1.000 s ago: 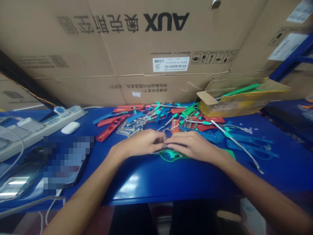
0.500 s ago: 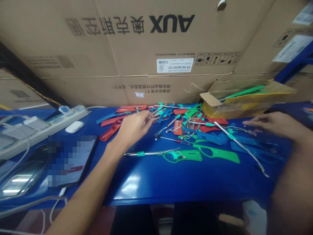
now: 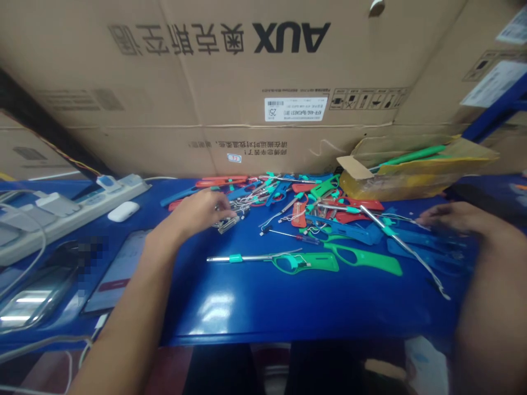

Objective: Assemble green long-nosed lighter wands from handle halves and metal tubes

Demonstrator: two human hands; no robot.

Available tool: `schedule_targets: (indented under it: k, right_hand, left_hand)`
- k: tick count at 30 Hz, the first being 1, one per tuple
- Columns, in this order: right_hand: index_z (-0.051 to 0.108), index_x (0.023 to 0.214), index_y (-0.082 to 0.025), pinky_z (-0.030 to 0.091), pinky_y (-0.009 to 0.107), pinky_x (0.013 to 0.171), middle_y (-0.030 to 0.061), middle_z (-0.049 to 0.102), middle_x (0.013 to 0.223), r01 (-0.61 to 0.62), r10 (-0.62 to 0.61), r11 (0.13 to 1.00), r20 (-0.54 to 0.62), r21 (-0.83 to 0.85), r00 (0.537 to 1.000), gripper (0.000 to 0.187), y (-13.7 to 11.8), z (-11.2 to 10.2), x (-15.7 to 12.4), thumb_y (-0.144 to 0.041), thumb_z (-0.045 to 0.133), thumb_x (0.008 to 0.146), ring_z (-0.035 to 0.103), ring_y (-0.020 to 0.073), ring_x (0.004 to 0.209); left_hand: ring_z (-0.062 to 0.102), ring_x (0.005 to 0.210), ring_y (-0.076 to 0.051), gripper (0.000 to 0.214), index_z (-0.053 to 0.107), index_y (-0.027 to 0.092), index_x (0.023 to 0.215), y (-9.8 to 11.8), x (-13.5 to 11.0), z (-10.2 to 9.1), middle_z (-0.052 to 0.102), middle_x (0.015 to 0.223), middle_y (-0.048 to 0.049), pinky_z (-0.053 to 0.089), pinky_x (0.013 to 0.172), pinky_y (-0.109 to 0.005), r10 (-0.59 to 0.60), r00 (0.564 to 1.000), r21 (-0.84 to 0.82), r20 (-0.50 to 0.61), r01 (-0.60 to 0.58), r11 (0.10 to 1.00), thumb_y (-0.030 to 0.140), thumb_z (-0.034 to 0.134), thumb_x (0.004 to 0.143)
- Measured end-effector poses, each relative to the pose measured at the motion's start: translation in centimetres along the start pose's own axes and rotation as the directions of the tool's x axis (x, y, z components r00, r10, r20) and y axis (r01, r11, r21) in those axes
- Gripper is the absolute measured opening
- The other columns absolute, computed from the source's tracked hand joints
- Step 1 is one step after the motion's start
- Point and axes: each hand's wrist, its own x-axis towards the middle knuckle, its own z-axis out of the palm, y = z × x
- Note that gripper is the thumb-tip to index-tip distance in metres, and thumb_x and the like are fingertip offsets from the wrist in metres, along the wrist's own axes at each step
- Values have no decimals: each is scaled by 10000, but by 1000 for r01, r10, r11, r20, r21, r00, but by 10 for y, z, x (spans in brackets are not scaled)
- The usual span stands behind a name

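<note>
My left hand (image 3: pixel 196 212) reaches to the left part of a pile of plastic parts (image 3: pixel 296 197). Its fingers are curled, with the tips down on a cluster of small clear and metal pieces (image 3: pixel 229 220); what they pinch is hidden. My right hand (image 3: pixel 455 219) is blurred and lies flat at the right, fingers stretched over blue handle shells (image 3: pixel 424 241). Between the hands lies a green-handled tool (image 3: pixel 307 262) with a metal rod and a teal collar (image 3: pixel 235 258). A loose green handle shell (image 3: pixel 364 258) lies beside it.
Everything sits on a blue table (image 3: pixel 255 307). A large cardboard box (image 3: pixel 247 82) walls off the back. A small yellow box (image 3: pixel 411 175) stands at back right. At the left are a power strip (image 3: pixel 82 202), a white earbud case (image 3: pixel 122 211), a phone (image 3: pixel 117 271) and cables.
Both hands left the green-handled tool at the table's middle. My left hand went up and left to the clear pieces, and my right hand swung out to the blue shells.
</note>
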Motion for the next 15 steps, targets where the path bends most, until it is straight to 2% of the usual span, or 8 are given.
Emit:
schedule_targets:
  k: [2,5,8,11,15]
  right_hand:
    - [724,587,-201,483,300,453,68,724,604,-28,24,999,81,47,996,72,1,-1,3,-221,733,655,624,209,507]
    - [720,567,-204,493,324,498,85,727,612,-33,22,995,120,91,992,68,3,-2,8,-225,751,624,631,223,536]
    - [714,537,-205,490,348,519,85,709,579,-17,3,994,122,109,993,96,5,-1,10,-212,755,623,613,227,525]
    - [716,509,-191,479,333,532,106,707,583,5,-17,993,110,114,994,173,3,-1,8,-142,730,674,599,208,526]
    - [739,510,-165,424,308,497,135,698,588,51,-57,992,42,116,997,213,0,-2,2,-116,740,718,576,194,534]
  left_hand:
    - [690,757,-230,269,764,265,838,0,1,3,768,813,-25,423,599,-295,54,999,-4,-1,-54,999,525,699,823]
    - [682,720,-229,243,776,280,786,1,2,10,773,786,-16,402,580,-294,112,993,-16,-38,-113,993,520,742,768]
    - [667,634,-219,244,784,279,776,0,2,14,760,712,-12,384,537,-286,106,994,-64,-22,-108,992,519,741,761]
    - [662,586,-196,246,789,273,805,-1,1,12,747,666,-1,402,529,-275,128,992,-119,17,-125,985,495,683,817]
    - [671,636,-192,254,772,244,835,6,-2,2,770,778,-20,451,584,-286,160,987,-155,-8,-159,975,443,616,864]
